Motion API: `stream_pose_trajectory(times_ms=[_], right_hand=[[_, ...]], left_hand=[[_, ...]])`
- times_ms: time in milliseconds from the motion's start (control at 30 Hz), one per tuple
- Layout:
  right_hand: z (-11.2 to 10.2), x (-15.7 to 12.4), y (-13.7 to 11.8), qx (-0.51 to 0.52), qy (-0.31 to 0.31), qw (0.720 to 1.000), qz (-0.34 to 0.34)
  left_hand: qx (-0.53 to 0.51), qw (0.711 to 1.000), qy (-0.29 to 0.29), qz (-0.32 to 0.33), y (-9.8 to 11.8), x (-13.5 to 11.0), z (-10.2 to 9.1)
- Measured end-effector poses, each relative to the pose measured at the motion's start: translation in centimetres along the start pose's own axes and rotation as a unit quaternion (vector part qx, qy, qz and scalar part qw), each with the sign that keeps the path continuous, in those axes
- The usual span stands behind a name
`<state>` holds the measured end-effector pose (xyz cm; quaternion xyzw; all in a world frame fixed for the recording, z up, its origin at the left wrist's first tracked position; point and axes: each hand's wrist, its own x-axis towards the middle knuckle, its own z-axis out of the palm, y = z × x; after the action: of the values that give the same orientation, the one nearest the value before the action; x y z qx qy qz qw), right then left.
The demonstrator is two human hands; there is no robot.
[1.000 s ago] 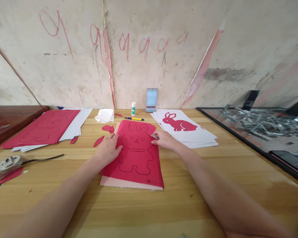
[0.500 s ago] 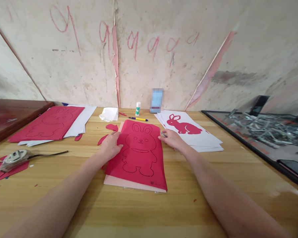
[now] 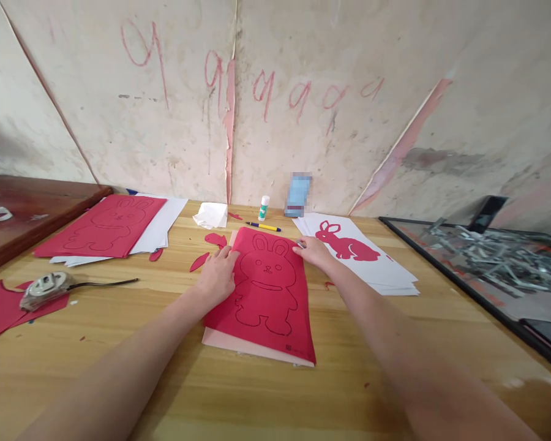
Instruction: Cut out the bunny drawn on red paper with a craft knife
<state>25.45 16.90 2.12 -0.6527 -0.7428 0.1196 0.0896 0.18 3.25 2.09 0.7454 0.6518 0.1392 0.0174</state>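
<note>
Pressing the red sheet (image 3: 266,288) onto the wooden table (image 3: 303,398), mid-table, dark bunny outline drawn on it, ears toward the wall, a pale sheet beneath | my left hand (image 3: 218,275) flat, fingers spread, on its left edge | my right hand (image 3: 314,252) pinching a small grey tool (image 3: 300,245) at its upper right edge | beyond: pen (image 3: 263,226), glue stick (image 3: 263,208), red rabbit cutout (image 3: 346,245)

Craft workshop, shown by rabbit sheet (image 3: 266,288), glue stick (image 3: 263,208), scrawled wall (image 3: 349,122).
</note>
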Motion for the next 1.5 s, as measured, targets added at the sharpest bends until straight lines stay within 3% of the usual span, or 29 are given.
stream_pose_trajectory(times_ms=[433,633,867,1200,1500], right_hand=[[1.0,1.7,0.2,-0.021,-0.012,0.999,0.031],[1.0,1.2,0.2,-0.030,-0.040,0.997,0.053],[0.7,-0.1,0.7,-0.006,-0.012,1.000,0.017],[0.4,-1.3,1.6,0.011,-0.033,0.999,0.011],[-3.1,-5.1,3.4,0.035,-0.088,0.995,-0.017]], left_hand=[[0.032,0.984,-0.031,0.171,2.7,-1.4,0.4],[0.046,0.981,-0.035,0.186,3.1,-2.0,0.4],[0.059,0.977,-0.043,0.200,3.2,-1.8,0.8],[0.058,0.976,-0.049,0.202,3.3,-2.1,0.8],[0.064,0.973,-0.055,0.215,3.7,-1.9,1.1]])
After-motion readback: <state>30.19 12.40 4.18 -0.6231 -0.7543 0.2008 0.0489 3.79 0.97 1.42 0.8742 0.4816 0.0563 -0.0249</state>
